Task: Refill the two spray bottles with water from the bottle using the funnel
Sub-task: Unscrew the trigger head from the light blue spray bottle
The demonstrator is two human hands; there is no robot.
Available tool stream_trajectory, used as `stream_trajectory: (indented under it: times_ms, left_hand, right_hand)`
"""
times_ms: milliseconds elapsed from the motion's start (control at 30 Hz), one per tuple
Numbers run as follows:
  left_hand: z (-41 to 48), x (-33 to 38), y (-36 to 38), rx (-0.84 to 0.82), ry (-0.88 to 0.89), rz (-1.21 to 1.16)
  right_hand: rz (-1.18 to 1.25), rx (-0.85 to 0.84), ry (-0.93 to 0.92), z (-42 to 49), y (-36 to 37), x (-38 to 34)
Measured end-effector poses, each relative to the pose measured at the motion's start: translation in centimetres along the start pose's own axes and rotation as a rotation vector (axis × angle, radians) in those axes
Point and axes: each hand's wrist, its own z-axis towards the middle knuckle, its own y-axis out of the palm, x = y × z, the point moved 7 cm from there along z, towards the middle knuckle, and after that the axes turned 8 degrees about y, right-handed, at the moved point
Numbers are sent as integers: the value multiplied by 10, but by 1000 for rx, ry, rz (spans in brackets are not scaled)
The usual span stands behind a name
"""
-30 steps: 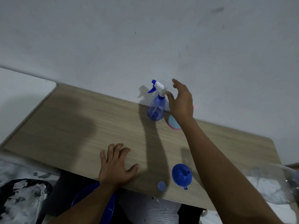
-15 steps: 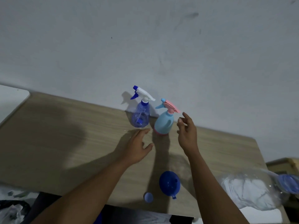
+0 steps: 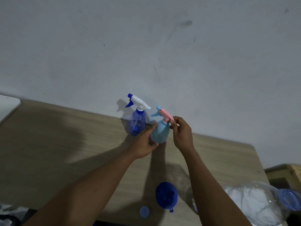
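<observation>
Two spray bottles stand upright at the far edge of the wooden table (image 3: 65, 144), against the wall. The left hand (image 3: 145, 142) wraps its fingers round the body of the light-blue spray bottle (image 3: 160, 132); the right hand (image 3: 181, 132) pinches the collar beneath its pink trigger head (image 3: 165, 114). The transparent blue spray bottle (image 3: 136, 123) stands just beside it, untouched. Near the front edge lie the blue funnel (image 3: 166, 195) and a small blue cap (image 3: 144, 211). The clear water bottle (image 3: 254, 204) lies at the front right corner.
</observation>
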Motion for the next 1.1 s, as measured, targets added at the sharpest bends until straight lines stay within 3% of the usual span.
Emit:
stream_trajectory:
  times_ms: [267, 633, 767, 933, 1100]
  left_hand:
    - [-38, 35, -10, -48, 43, -11]
    - [-115, 159, -30, -15, 78, -418]
    - [-133, 187, -29, 9, 72, -514]
    - [-153, 218, -42, 68, 122, -507]
    - [-174, 244, -45, 42, 125, -456]
  right_hand:
    - [-29, 12, -21, -32, -26, -10]
    - [267, -76, 38, -87, -100, -102]
    - [371, -110, -29, -113, -117, -127]
    - [364, -332, -164, -151, -131, -146]
    - [435, -298, -164, -171, -145, -161]
